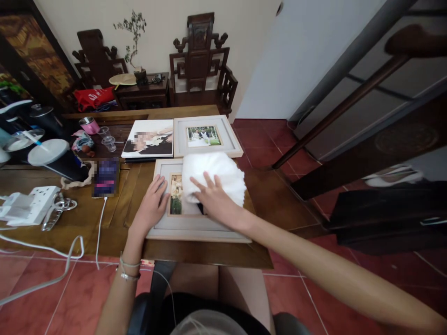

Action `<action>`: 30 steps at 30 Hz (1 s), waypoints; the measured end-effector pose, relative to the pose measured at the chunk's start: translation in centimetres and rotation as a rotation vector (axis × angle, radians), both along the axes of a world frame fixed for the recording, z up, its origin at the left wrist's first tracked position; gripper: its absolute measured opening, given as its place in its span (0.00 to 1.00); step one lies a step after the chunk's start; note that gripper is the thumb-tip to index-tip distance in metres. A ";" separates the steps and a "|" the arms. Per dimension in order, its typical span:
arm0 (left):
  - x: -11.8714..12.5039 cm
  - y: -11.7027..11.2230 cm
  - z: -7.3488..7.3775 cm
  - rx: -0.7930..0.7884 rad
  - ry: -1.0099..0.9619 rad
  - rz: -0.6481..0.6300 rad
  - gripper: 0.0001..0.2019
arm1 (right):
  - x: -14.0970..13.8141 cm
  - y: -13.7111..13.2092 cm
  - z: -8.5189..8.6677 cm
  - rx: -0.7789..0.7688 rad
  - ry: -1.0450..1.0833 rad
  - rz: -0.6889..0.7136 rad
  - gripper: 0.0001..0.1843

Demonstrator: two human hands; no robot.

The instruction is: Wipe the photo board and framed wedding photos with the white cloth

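Note:
A light wooden picture frame (199, 232) lies flat near the table's front edge, with a photo (176, 207) partly covered inside it. My left hand (153, 200) rests flat on the frame's left side, fingers stretched out. Under my right hand (214, 197) is a white cloth (213, 167), pressed against the frame's upper right part with the fingers spread over it. The cloth hides the right part of the photo and reaches beyond the frame's upper edge. Behind it lie a second framed photo (230, 132) and a photo panel (157, 149).
A phone (105, 179) on a white cable lies to the left, near a power strip (42, 202) and a clear clip-like object (56, 211). Cups, including a lidded tumbler (52, 156), crowd the table's left end. Carved chairs (200, 56) stand by the wall.

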State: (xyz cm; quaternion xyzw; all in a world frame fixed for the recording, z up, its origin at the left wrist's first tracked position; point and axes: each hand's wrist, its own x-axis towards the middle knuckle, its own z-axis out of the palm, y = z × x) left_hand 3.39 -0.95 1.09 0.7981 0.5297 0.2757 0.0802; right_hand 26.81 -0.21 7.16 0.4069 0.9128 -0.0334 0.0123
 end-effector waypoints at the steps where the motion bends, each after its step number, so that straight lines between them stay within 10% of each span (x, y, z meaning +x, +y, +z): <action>1: 0.0 0.0 0.1 0.001 0.000 0.002 0.21 | 0.4 -1.6 0.4 -0.034 -0.002 0.020 0.21; 9: 0.1 0.0 -0.1 -0.007 -0.013 0.009 0.21 | 0.1 -8.6 4.5 -0.285 0.002 0.219 0.22; 21: 0.3 -0.3 0.8 0.045 -0.171 0.050 0.21 | -5.3 2.4 1.9 0.060 0.003 0.036 0.23; 30: 0.4 -0.4 1.0 0.005 -0.161 0.045 0.20 | -1.7 -6.1 0.1 -0.133 0.017 0.196 0.17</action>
